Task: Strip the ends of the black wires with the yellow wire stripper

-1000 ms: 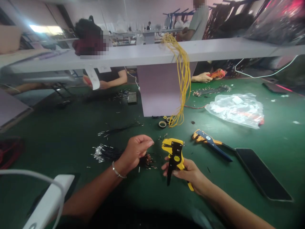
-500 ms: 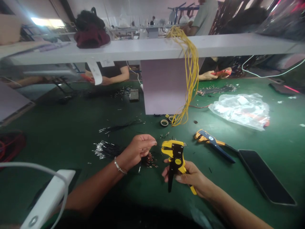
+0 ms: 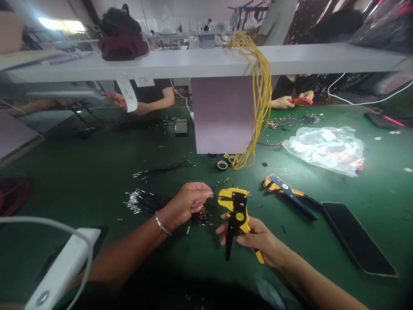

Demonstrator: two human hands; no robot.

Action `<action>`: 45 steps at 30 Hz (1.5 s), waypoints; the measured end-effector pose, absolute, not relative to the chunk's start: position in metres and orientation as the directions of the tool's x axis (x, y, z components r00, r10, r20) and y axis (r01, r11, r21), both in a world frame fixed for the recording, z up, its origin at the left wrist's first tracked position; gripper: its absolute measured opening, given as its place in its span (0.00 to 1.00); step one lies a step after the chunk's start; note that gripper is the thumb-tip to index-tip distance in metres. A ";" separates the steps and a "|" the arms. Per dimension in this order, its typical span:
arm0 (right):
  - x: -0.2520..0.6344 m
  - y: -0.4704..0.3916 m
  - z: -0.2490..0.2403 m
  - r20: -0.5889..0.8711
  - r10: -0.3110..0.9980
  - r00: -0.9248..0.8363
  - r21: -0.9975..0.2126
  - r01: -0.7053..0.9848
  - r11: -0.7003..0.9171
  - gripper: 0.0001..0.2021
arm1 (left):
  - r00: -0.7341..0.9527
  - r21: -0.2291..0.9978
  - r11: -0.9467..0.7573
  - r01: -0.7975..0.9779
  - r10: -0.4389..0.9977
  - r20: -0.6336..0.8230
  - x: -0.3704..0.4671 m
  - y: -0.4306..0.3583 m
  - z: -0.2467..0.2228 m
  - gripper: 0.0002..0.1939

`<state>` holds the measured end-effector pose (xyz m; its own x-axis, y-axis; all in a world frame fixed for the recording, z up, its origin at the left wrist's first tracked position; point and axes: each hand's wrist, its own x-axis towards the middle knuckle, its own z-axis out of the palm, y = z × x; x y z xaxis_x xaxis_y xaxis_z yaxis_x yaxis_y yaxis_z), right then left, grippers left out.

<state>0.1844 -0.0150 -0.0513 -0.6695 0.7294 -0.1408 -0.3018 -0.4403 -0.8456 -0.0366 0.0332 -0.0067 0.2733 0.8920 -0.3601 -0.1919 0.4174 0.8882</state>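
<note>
My left hand point(image 3: 193, 198) is closed in a pinch on a thin black wire. Only a short dark end of it shows, just left of the jaws of a yellow and black wire stripper point(image 3: 239, 211). I cannot tell whether that end is inside the jaws. My right hand point(image 3: 254, 239) is wrapped around the stripper's handles, which stand apart. Under my left hand and wrist lies a bundle of black wires point(image 3: 146, 202), with silvery ends at the left and coppery ends at the right.
Beyond lie a smaller wire bunch point(image 3: 161, 170) and tape rolls point(image 3: 222, 165). Yellow wires point(image 3: 260, 99) hang from the shelf point(image 3: 167, 66). To the right are another wire stripper point(image 3: 287, 191), a phone point(image 3: 358, 239) and a plastic bag point(image 3: 325, 148). Co-workers' hands point(image 3: 284, 102) show across the table.
The wire stripper in my right hand has shifted very slightly left and up. My left hand stays almost where it was. Across the table, a co-worker's red-handled tool at the left has moved into clearer view.
</note>
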 end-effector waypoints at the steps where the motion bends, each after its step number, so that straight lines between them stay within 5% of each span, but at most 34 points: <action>1: 0.185 -0.015 -0.051 -0.141 0.734 -0.664 -0.845 -0.306 -0.439 0.21 | 0.274 0.889 0.416 -0.193 0.893 -0.358 -0.037 0.033 -0.008 0.10; 34: 0.187 -0.012 -0.051 -0.132 0.759 -0.637 -0.881 -0.276 -0.385 0.23 | 0.236 0.915 0.404 -0.017 0.891 -0.389 -0.034 0.032 -0.001 0.11; 45: 0.188 -0.012 -0.050 -0.093 0.735 -0.672 -0.941 -0.182 -0.286 0.14 | 0.241 0.933 0.359 0.032 0.903 -0.355 -0.035 0.032 0.001 0.10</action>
<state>0.1885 -0.0117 -0.0499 -0.6719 0.7347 -0.0934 -0.1825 -0.2865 -0.9406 -0.0348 0.0322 0.0012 0.2414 0.9030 -0.3555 0.0316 0.3588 0.9329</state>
